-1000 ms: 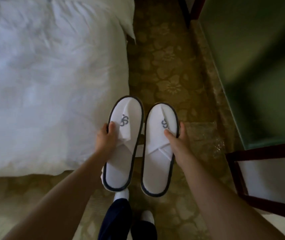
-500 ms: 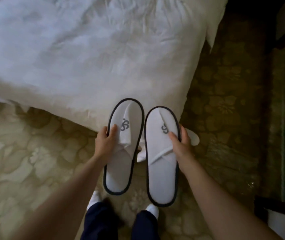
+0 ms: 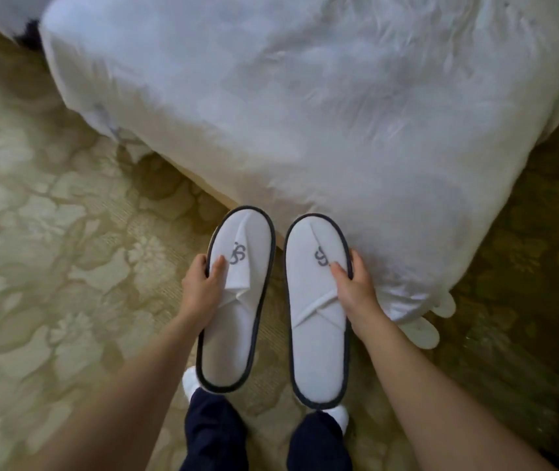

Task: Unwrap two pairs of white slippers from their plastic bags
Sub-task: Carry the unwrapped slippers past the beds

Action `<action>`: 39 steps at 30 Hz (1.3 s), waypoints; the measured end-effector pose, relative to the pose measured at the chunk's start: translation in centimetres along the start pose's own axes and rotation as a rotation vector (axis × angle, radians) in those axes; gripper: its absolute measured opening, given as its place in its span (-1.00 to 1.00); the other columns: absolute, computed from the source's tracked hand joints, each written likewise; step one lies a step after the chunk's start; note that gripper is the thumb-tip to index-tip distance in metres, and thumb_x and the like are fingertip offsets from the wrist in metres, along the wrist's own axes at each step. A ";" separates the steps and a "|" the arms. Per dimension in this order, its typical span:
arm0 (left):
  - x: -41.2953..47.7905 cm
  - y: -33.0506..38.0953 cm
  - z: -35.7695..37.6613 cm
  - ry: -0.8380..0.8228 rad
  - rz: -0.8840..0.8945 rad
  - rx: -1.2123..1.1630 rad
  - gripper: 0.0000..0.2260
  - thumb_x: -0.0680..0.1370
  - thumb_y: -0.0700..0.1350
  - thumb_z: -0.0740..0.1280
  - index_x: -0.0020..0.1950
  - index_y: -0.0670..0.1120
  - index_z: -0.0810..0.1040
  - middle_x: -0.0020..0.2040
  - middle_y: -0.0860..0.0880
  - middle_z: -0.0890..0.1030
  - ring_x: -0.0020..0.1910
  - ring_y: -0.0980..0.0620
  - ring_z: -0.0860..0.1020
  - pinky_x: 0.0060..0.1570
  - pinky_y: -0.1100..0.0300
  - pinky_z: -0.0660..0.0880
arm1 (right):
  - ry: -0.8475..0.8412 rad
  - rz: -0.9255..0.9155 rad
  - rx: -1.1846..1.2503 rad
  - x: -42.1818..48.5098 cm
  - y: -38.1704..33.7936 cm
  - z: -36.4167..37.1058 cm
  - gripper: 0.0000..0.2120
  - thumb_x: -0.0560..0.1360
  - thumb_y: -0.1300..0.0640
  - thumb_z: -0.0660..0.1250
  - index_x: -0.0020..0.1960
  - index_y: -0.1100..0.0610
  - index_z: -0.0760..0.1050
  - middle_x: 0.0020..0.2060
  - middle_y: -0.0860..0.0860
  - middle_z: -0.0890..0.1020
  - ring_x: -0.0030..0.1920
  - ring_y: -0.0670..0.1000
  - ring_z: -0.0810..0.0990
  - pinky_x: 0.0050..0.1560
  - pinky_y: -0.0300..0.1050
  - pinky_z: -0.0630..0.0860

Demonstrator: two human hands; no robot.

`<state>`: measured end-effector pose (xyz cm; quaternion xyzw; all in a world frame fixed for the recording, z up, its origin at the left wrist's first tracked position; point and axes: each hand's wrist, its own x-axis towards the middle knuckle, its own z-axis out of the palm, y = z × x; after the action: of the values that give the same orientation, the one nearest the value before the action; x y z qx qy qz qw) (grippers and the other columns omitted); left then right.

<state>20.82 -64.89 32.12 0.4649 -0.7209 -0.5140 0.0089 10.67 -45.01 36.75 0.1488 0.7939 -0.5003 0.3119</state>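
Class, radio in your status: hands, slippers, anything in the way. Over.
Left hand grips left slipper, right hand grips right slipper. Both bare, no bag showing. Duvet just ahead; second pair at its corner, right.

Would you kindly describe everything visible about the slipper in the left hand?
The left slipper is white and cloth-like, with a dark trim round its sole and a grey logo on its upper, which lies folded flat. No plastic shows on it. It is held face-up above the carpet, toe pointing away towards the bed. The left hand grips its left edge, thumb on top. It hangs beside the right slipper, apart.
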 end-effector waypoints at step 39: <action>41.5 7.3 -42.0 0.515 -0.274 -0.398 -0.77 0.61 0.01 0.15 0.00 -0.13 0.47 -0.18 0.03 0.53 -0.17 0.00 0.51 -0.21 0.14 0.43 | -0.504 -0.213 -0.236 16.8 -43.4 55.4 -0.61 0.55 0.12 0.27 0.34 0.21 0.39 0.20 0.13 0.55 0.03 0.03 0.52 0.00 -0.12 0.43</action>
<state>13.04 -123.56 38.03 0.6609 -0.5115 -0.5067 0.2118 -6.73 -115.20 39.54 -0.1016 0.7555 -0.4555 0.4599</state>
